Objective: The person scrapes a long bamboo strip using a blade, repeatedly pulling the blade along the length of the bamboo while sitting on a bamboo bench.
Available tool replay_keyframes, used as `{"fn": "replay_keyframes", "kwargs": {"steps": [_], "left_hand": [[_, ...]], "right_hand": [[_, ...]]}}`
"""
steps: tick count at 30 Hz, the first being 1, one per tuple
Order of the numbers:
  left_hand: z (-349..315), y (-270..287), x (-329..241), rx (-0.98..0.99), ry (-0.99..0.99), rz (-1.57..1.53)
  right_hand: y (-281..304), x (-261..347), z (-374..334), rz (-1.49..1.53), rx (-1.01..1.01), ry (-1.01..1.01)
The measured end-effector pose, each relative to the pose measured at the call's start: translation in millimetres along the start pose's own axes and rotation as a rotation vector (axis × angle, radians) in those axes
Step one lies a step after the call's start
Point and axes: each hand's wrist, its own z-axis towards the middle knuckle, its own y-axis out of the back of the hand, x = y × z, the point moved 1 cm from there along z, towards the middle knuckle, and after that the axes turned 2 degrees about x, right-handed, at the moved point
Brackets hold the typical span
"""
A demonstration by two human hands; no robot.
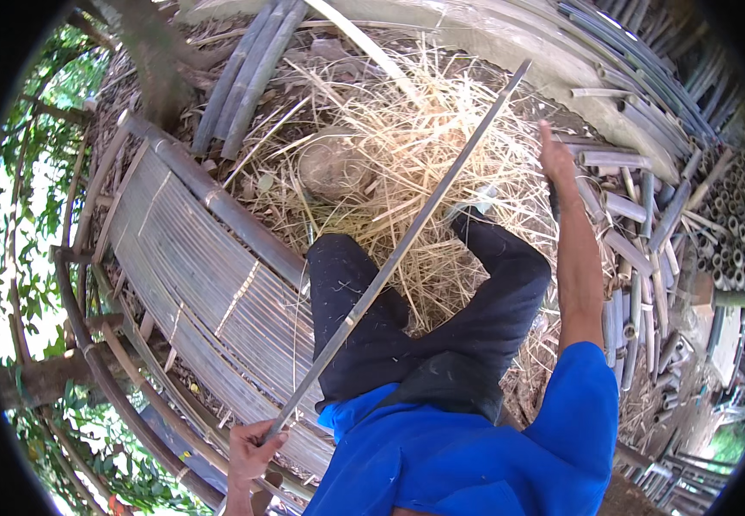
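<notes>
My left hand, low at the left, is closed around the near end of a long, narrow bamboo strip. The strip slants up across my lap to the far right, its far end above the pile of shavings. My right hand is raised on the right with the arm stretched forward, apart from the strip. One finger or thumb points up and the others look curled. A dark, narrow object shows beside its wrist; what it is, I cannot make out.
A slatted bamboo bench with a thick pole edge lies to my left. Pale shavings heap around a round stump. Cut bamboo tubes are stacked at right; bamboo poles lean near a tree trunk.
</notes>
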Motion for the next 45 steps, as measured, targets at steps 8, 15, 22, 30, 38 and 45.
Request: {"fn": "replay_keyframes", "kwargs": {"steps": [8,15,22,30,38,45], "left_hand": [[136,-52,-108,0.004,-0.062,-0.038],[170,-81,-126,0.033,0.022,-0.096],[144,-82,-114,0.069,-0.012,-0.205],[92,-62,-78,0.045,0.049,-0.065],[11,-30,-19,0.054,0.098,-0.044],[65,-22,-28,0.06,0.084,-0.067]], "right_hand": [[7,220,-143,0.8,0.127,0.061],[28,276,-215,0.631,0.076,0.556],[43,248,-182,0.5,0.183,0.444],[29,189,-95,0.517,0.174,0.072],[34,45,6,0.326,-0.051,-0.133],[16,111,-45,0.555,-0.12,-0.213]]}}
